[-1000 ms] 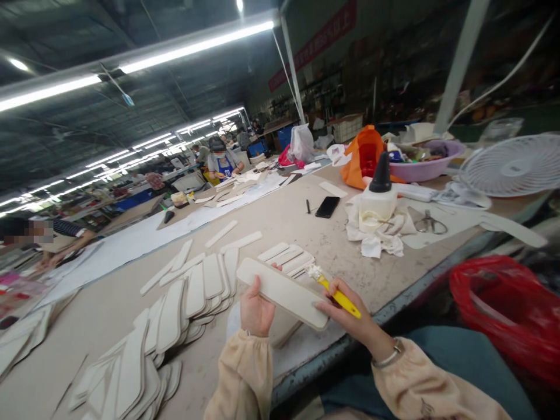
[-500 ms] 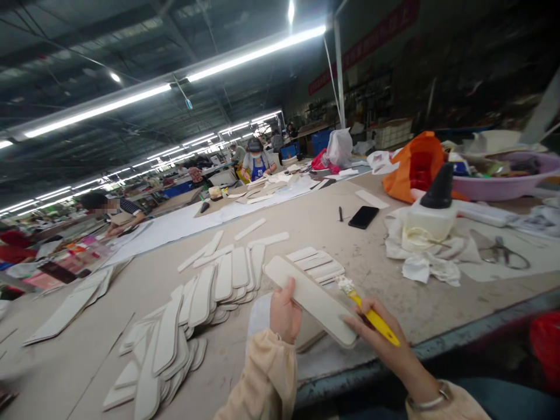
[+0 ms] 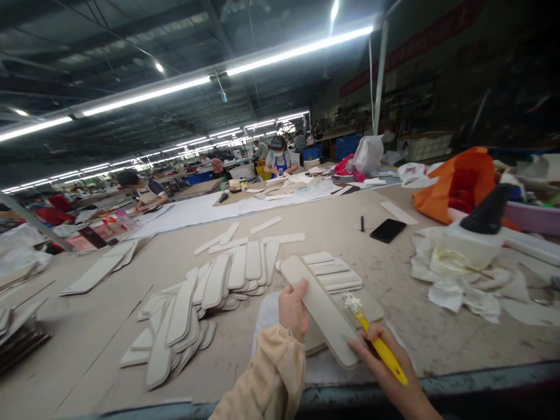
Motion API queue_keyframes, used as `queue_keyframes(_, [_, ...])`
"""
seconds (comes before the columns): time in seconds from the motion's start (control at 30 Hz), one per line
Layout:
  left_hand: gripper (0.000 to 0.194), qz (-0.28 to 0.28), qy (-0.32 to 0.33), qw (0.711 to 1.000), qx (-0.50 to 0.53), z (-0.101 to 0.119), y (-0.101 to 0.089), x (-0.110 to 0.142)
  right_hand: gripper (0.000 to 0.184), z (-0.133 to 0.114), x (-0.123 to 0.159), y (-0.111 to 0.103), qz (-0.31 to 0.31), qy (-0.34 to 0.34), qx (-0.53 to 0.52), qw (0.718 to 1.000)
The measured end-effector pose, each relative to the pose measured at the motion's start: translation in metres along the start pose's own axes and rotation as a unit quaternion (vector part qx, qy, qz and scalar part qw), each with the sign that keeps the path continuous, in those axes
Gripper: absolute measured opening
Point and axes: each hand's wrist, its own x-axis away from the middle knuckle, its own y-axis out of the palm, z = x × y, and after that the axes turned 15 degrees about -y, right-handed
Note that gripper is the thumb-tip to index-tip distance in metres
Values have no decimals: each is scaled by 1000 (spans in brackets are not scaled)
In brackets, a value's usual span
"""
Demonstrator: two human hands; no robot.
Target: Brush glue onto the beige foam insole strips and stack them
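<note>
A long, pale strip with rounded ends (image 3: 321,309) is held tilted above the table, its upper part gripped by my left hand (image 3: 294,312). My right hand (image 3: 385,356) is closed round a yellow-handled brush (image 3: 382,350), whose bristles carry white paste and point away from me. Fingers of that same hand touch the lower end of the strip. Just beyond the strip lies a small stack of similar pale strips (image 3: 336,273). To the left, a large fanned pile of such strips (image 3: 214,286) covers part of the table. A flat board under the held strip is partly hidden.
On the right stand a white container with a black top (image 3: 472,242), crumpled paper (image 3: 464,297) and an orange bag (image 3: 459,181). A black phone (image 3: 388,230) lies nearby. More stacked pieces (image 3: 102,265) are at left. Two co-workers (image 3: 280,158) sit at tables further back.
The camera view has swung left and tilted, so most of the scene sits further right. Both hands still hold the strip and brush, with little visible change between them.
</note>
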Motion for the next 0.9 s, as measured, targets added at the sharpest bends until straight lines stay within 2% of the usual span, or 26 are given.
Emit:
queue_keyframes(0.37, [46,14,-3,1000,1,3,0,-1,30,-3,4,7,26,-49,57,997])
queue_keyframes(0.67, [42,4,-12,1000,-11,2,0,0,29,-3,6,6,51,-65,61,995])
queue_keyframes(0.8, [35,-22,-19,999,-27,1,3,10,29,-10,6,6,57,-70,62,994])
queue_keyframes(0.9, [35,-44,-19,998,-46,-9,1,26,28,-12,10,6,64,-74,66,993])
